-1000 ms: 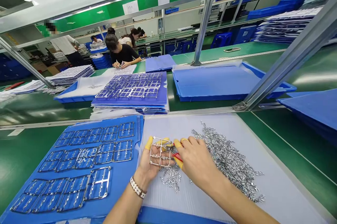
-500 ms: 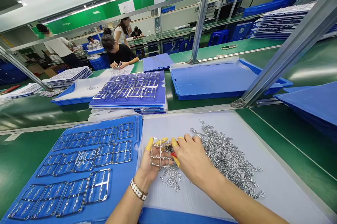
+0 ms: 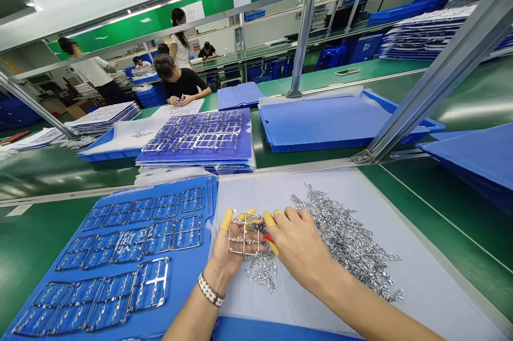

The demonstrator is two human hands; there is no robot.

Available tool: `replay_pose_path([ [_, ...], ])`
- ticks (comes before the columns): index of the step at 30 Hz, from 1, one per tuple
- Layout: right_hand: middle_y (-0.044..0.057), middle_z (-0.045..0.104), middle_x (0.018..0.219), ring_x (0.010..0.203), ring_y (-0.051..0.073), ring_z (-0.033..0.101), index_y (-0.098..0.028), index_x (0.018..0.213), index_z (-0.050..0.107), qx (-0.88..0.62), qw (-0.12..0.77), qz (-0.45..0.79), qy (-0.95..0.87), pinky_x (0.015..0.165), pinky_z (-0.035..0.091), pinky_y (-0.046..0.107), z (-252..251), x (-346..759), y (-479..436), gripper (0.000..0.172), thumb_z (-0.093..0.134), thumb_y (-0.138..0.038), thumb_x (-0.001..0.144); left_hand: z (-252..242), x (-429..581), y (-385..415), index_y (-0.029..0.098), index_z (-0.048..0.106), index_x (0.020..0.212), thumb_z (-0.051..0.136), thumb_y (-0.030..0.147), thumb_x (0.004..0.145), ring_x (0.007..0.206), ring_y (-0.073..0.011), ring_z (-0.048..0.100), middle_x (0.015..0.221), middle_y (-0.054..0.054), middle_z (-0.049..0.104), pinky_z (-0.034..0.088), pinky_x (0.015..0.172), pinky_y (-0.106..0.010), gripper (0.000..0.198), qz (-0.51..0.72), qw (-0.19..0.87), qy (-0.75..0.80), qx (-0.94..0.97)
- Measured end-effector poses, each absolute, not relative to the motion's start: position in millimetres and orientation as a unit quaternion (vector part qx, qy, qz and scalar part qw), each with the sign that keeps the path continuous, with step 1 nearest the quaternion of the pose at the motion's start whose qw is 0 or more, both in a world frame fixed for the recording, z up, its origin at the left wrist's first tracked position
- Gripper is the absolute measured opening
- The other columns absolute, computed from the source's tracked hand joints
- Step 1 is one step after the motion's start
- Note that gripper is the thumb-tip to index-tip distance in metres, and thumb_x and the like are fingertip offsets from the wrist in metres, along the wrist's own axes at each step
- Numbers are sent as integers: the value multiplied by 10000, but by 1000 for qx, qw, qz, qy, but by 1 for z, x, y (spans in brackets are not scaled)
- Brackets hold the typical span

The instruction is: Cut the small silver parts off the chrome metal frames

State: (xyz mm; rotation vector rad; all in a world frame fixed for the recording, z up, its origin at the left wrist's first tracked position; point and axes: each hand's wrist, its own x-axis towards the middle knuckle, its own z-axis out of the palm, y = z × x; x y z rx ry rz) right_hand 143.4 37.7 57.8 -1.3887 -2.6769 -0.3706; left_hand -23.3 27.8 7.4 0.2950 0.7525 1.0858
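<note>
Just two hands above one white corrugated board (image 3: 417, 282). Left hand (image 3: 234, 250) palm up, fingers spread behind one metal frame (image 3: 244, 232), fingertips and thumb gripping its edges. Right hand (image 3: 300, 242) turned palm down, fingers curled, pinching one red-handled cutter (image 3: 268, 238), mostly hidden, right beside the frame. Yellow finger cots (image 3: 226, 218) on at least four fingertips across both hands. One beaded bracelet (image 3: 210, 292) on the left wrist. Frame held between the hands, above the board's left part. One large heap of small silver pieces (image 3: 348, 239) on the board, right of the hands; one smaller heap (image 3: 260, 271) just below the frame. Left of the board, one blue sheet (image 3: 208, 207) bearing three rows of metal frames (image 3: 149, 283).
</note>
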Motion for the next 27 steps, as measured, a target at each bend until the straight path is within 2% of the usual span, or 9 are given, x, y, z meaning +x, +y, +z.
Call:
replay_pose_path([
  [3,56,628,868,829,255,525,-173,1089,622,-464,67,-115,-876,695,293,398,54,149,29,299,651,-293,817,7,-24,29,109,554,1267,403,575,885,723,-222,658,1160,-165,640,542,662,-370,622,504,780,349,125],
  [6,50,616,858,814,248,511,-176,1094,617,-457,67,-96,-882,695,289,400,50,147,21,316,655,-311,810,7,-24,29,120,533,1291,405,573,887,761,-224,658,1168,-163,633,535,618,-337,621,508,778,352,117],
  [12,62,598,833,815,251,502,-170,1038,629,-445,46,-70,-891,682,283,397,46,138,20,250,635,-242,799,7,-23,29,114,546,1281,412,560,891,737,-197,646,1169,-159,630,513,555,-293,608,508,772,362,123],
  [21,61,595,794,750,241,519,-172,966,642,-425,7,-94,-900,625,291,377,51,133,18,215,569,-83,785,4,-23,28,126,548,1277,425,561,883,786,-210,646,1224,-161,598,489,548,-278,599,512,752,387,150],
  [24,53,611,784,751,238,542,-174,950,642,-429,29,-79,-900,632,318,367,53,138,20,212,595,-75,769,8,-24,28,139,546,1275,407,582,881,767,-212,646,1233,-155,592,482,560,-292,610,514,754,380,149],
  [27,53,641,846,817,248,574,-187,988,627,-464,112,1,-879,686,372,367,52,151,24,216,653,-191,773,11,-24,24,168,551,1274,432,585,873,840,-229,640,1242,-132,595,474,641,-301,591,550,717,399,153],
])
